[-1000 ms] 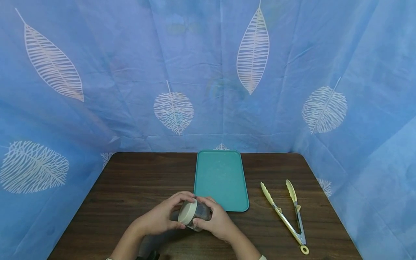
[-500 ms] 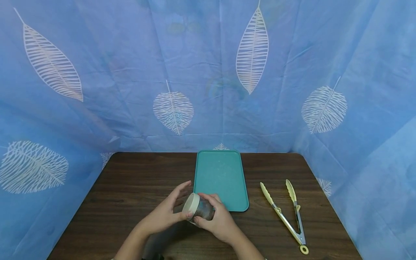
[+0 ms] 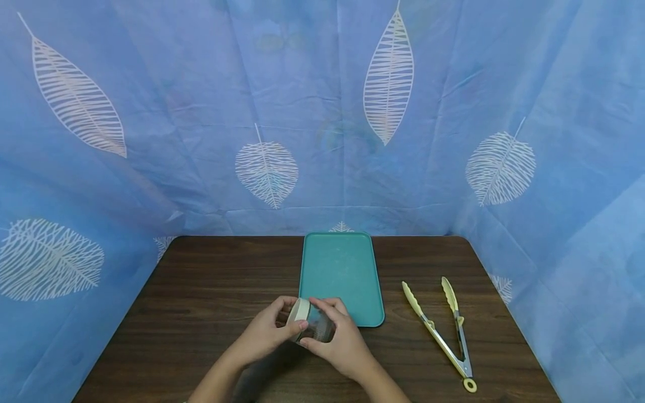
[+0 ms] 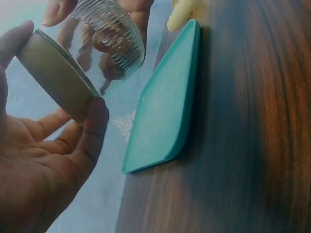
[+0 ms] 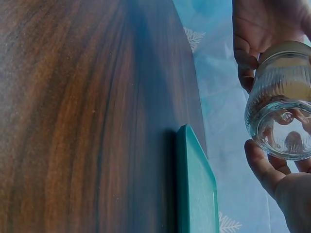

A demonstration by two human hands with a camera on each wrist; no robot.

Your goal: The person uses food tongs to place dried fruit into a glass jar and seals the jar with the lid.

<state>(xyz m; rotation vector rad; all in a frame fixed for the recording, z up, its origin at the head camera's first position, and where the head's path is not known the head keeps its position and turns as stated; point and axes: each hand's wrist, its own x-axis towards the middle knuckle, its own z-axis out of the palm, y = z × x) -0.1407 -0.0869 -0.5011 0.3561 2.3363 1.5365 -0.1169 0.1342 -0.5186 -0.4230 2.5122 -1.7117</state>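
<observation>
A ribbed clear glass jar [image 3: 321,326] is held tilted above the front of the table, its pale cream lid [image 3: 301,311] facing left. My left hand [image 3: 266,334] grips the lid's rim between thumb and fingers; the left wrist view shows the fingertips on the lid [image 4: 60,77] edge. Around the glass body curls my right hand [image 3: 345,342], thumb below and fingers above. In the right wrist view the jar's round base [image 5: 286,128] faces the camera. Fingers show through the glass, and I cannot tell whether anything is inside.
A teal tray [image 3: 342,274] lies on the dark wooden table [image 3: 227,274], just beyond the hands. Spread tongs [image 3: 447,350] with yellow tips lie to the right. A blue leaf-print cloth [image 3: 312,112] hangs behind and at both sides.
Half a second ago my left fingers were lifted and spread off the lid; now they are curled around it again. The jar has shifted slightly right, with my right hand still holding the body.
</observation>
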